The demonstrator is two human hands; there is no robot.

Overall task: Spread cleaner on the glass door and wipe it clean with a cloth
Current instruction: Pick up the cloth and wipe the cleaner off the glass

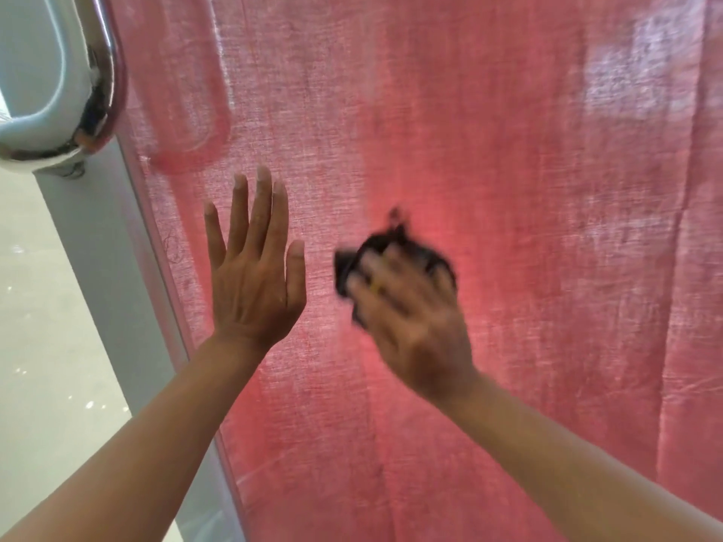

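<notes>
Glass door (508,170) fills view, red curtain (450,424) behind, hazy whitish smears upper right — wiping underway, not finished. Dark cloth (354,264) bunched in right hand (410,322), blurred, probably gripped. Left hand (254,275) flat, fingers straight, on glass near frame (98,244).

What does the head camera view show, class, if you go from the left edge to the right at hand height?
Grey floor → pale door frame → left hand flat on the glass → dark cloth → right hand → pink curtain.
</notes>
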